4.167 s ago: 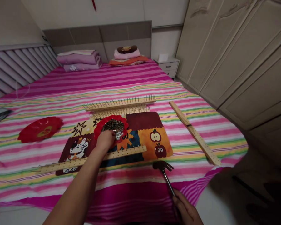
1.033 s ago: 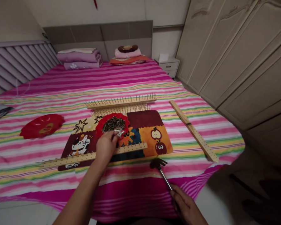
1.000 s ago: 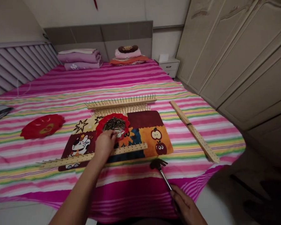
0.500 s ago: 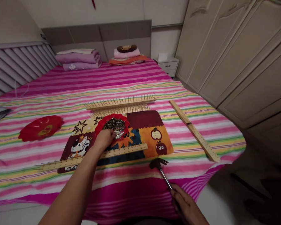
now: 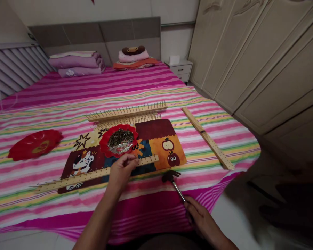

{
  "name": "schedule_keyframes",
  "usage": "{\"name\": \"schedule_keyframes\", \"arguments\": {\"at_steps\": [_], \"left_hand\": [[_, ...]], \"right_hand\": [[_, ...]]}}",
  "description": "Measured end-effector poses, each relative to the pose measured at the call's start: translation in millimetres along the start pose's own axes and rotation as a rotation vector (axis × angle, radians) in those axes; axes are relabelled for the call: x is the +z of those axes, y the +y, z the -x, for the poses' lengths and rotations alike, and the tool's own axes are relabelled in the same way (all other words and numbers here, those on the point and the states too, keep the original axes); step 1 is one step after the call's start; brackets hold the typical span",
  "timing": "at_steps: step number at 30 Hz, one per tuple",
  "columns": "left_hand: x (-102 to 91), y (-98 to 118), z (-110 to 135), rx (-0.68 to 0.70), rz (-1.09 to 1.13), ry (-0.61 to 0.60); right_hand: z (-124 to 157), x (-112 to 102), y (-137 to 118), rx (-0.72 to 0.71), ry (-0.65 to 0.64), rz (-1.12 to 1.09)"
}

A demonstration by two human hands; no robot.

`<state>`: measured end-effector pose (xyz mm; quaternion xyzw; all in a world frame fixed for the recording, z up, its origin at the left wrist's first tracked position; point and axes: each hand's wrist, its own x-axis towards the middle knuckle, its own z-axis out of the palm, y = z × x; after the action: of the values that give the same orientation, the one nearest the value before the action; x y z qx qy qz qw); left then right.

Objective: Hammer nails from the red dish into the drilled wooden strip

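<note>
One striped bed [image 5: 99,86] fills the frame and carries everything. At centre a cartoon mat [image 5: 159,137] lies flat, seemingly to shield the cover. Across the mat's near edge runs a holed wooden strip [image 5: 80,177]. Two nailed strips [image 5: 125,111] are parked behind the mat, and a fourth strip [image 5: 207,137] lies off to the right. A red dish [image 5: 102,142] heaped with nails [image 5: 119,140] sits just behind the holed wooden strip, within easy reach. A second red dish [image 5: 35,144] lies at the left. The right hand [image 5: 200,218] is closed round the end of the hammer [image 5: 172,177] handle, with the head resting on the bed. The left hand [image 5: 122,170] rests on the holed wooden strip with its fingertips bunched; any nail between them is too small to tell.
</note>
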<state>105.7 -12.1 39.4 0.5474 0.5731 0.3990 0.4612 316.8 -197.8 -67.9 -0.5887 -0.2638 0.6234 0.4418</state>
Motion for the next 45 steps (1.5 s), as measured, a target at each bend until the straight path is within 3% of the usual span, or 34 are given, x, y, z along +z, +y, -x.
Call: {"name": "schedule_keyframes", "arguments": {"at_steps": [8,15,23,27,33,36,40,45], "left_hand": [[41.8,-35.1,9.1,-0.109,0.022,0.173],[48.1,-46.4,5.9,0.043,-0.189,0.223],[49.0,-45.0,5.1,0.189,-0.389,0.186],[50.6,-47.5,6.0,0.267,-0.468,0.167],[53.3,-53.5,7.1,0.356,-0.506,0.177],[53.4,-55.6,7.8,0.392,-0.526,0.170],[52.1,-56.9,8.5,0.410,-0.552,0.158],[52.4,-57.3,7.2,0.414,-0.555,0.161]], "right_hand": [[-2.8,-2.8,4.9,-0.023,-0.033,-0.006],[-1.9,-1.5,2.5,-0.024,-0.038,-0.040],[1.3,-1.0,1.6,-0.034,-0.002,0.036],[12.3,5.9,-25.2,-0.099,-0.004,0.157],[19.0,29.8,-100.2,-0.226,-0.039,0.316],[12.2,38.6,-125.9,-0.326,-0.057,0.440],[4.3,42.7,-137.0,-0.389,-0.093,0.585],[17.3,36.6,-131.4,-0.322,-0.112,0.559]]}}
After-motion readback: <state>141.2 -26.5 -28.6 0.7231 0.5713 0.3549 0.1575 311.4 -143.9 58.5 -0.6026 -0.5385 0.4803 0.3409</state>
